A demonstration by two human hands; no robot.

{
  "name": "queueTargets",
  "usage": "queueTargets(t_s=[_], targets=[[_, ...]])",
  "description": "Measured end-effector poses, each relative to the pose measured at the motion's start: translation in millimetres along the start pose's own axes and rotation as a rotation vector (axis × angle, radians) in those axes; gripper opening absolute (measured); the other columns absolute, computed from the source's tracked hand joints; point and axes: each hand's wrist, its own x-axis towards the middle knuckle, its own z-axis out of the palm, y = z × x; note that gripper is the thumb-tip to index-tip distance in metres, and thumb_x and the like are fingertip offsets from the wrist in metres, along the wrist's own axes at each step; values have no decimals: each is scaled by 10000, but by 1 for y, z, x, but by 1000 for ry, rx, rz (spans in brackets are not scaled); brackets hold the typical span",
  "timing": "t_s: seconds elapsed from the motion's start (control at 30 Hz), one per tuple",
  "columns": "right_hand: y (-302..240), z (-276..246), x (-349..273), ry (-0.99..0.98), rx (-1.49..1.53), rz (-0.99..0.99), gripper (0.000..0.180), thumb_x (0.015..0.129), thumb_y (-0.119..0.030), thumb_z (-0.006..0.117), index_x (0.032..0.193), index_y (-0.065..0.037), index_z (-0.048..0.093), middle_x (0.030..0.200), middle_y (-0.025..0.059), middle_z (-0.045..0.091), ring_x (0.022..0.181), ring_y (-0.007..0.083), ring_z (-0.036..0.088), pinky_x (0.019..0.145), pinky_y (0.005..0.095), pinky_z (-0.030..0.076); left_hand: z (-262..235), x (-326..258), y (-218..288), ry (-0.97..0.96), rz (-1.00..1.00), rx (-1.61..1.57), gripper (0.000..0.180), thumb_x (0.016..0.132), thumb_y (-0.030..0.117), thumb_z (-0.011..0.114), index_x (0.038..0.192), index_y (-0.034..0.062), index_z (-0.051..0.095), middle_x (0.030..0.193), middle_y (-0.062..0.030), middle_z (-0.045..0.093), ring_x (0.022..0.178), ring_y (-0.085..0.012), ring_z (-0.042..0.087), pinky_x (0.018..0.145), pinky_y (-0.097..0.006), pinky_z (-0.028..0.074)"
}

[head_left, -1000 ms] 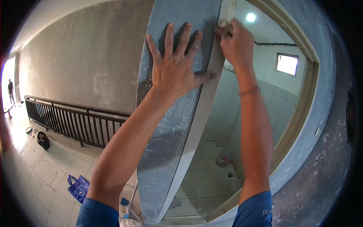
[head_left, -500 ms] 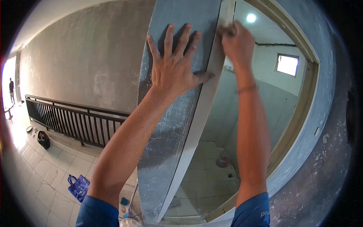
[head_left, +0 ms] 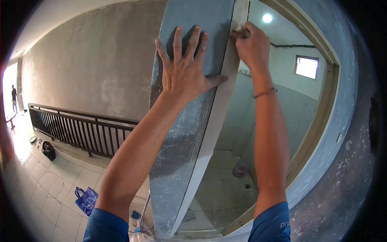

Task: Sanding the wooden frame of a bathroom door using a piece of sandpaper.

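Observation:
My left hand [head_left: 183,72] lies flat with fingers spread on a blue-grey painted wall strip [head_left: 177,149], its thumb reaching the pale door frame [head_left: 217,117]. Higher up on that frame, my right hand [head_left: 254,46] is closed with a small brownish piece [head_left: 239,33] between thumb and fingers, pressed to the frame's face. What kind of piece it is cannot be made out. A thin bracelet [head_left: 265,92] circles the right wrist. Scratches and pale dust marks cover the painted wall below my left hand.
Through the doorway lies a tiled room with a small window [head_left: 306,67] and a round container [head_left: 239,169] on its floor. To the left are a black railing [head_left: 80,125], a dark bag [head_left: 48,150] and a blue tote bag [head_left: 86,200]. Far left, a person [head_left: 14,98] stands.
My right hand, smeared by motion before, now shows sharply at almost the same spot on the frame. My left hand stays flat on the wall. The whole view has shifted slightly.

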Motion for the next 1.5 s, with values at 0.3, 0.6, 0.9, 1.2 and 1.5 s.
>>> queueTargets(t_s=[0.3, 0.6, 0.9, 1.2, 1.5], targets=[[-2, 6, -49, 9, 53, 41, 129, 717, -62, 645, 836, -23, 613, 819, 189, 629, 812, 385, 603, 701, 452, 471, 0, -4, -7, -39, 3, 68, 1060, 633, 693, 702, 1448, 125, 331, 1528, -72, 222, 1415, -366, 108, 1038, -752, 112], [-16, 3, -66, 47, 45, 57, 141, 698, -85, 618, 822, -17, 611, 785, 194, 629, 782, 391, 604, 698, 449, 474, -5, -9, -8, -68, -27, 55, 1056, 643, 655, 725, 1455, 113, 320, 1534, -91, 217, 1406, -396, 114, 1018, -771, 98], [-14, 11, -28, 157, -3, 114, 102, 702, -45, 612, 790, -3, 581, 797, 176, 633, 764, 368, 602, 684, 455, 460, -2, -13, 1, -19, -45, -24, 1084, 635, 626, 747, 1450, 59, 312, 1533, -117, 212, 1410, -411, 82, 1011, -770, 90], [0, 10, 2, 194, -81, 107, 112, 717, -48, 620, 826, -25, 606, 794, 177, 618, 797, 370, 612, 710, 454, 467, -3, -20, 1, -52, 2, -53, 1113, 622, 682, 714, 1445, 47, 317, 1536, -114, 211, 1415, -396, 92, 1018, -765, 73], [-12, -2, -52, -67, 34, 89, 128, 767, -114, 596, 838, -8, 603, 825, 183, 648, 811, 375, 616, 725, 462, 475, 1, -21, -7, -44, 9, 76, 894, 804, 613, 585, 1451, 61, 309, 1539, -107, 207, 1417, -388, 95, 1036, -748, 97]])
